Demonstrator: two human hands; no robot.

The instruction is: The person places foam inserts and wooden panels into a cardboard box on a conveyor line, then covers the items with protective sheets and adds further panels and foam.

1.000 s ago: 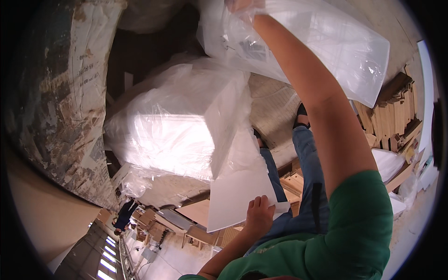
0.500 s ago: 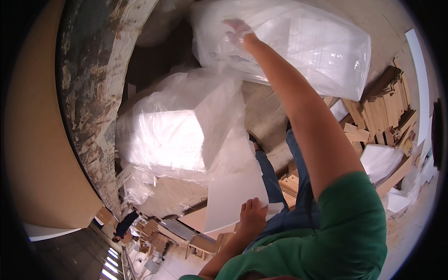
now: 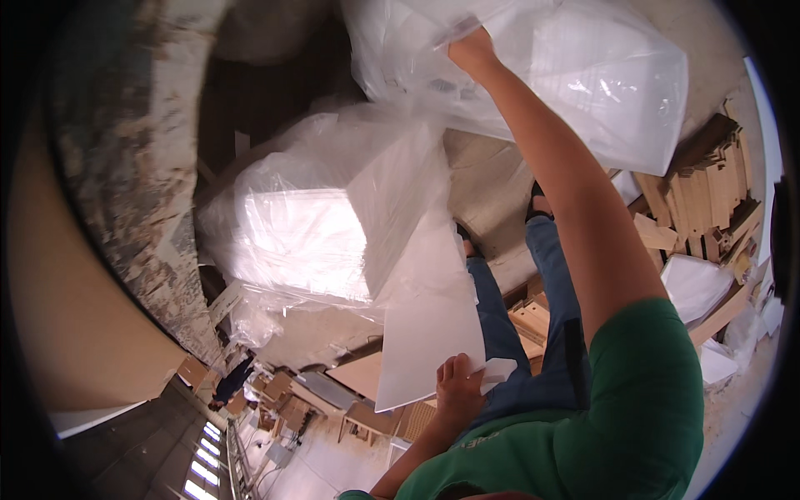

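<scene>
Swung round since a second ago, with far more of the stained, mottled wall [image 3: 125, 167] filling the left of the frame and a plain tan surface crowding in beyond it. In the upper right, hanging just as large as before, a big clear plastic bag [image 3: 600, 92] with pale sheets inside, now slightly lower in the picture and fully clear of the top edge. In the centre left, sitting as it was, a plastic-wrapped stack [image 3: 292, 233] of white sheets, bright and glaring on its flat face. Running from that stack down to the lower middle, a single white sheet [image 3: 425, 333], upper end tucked in the loose wrap, lower end free, no further out than half a second ago. Reaching from the green shirt [image 3: 617, 417] at the lower right up to the top centre, the right hand [image 3: 473, 52], fingers closed on a fold of the bag's plastic; lower in the frame than a second ago, when cut off by the rim. At the lower middle, the left hand [image 3: 458, 387], thumb and fingers pinching the sheet's bottom edge, placed the same as before. Judged from this: both grips kept, bag held up and aside, sheet mostly drawn out of the wrap but not yet free. Beneath, blue jeans [image 3: 500, 325]; at the right edge, stacked wooden pieces [image 3: 700, 192]; beside the left thumb, a small white scrap [image 3: 500, 371].
</scene>
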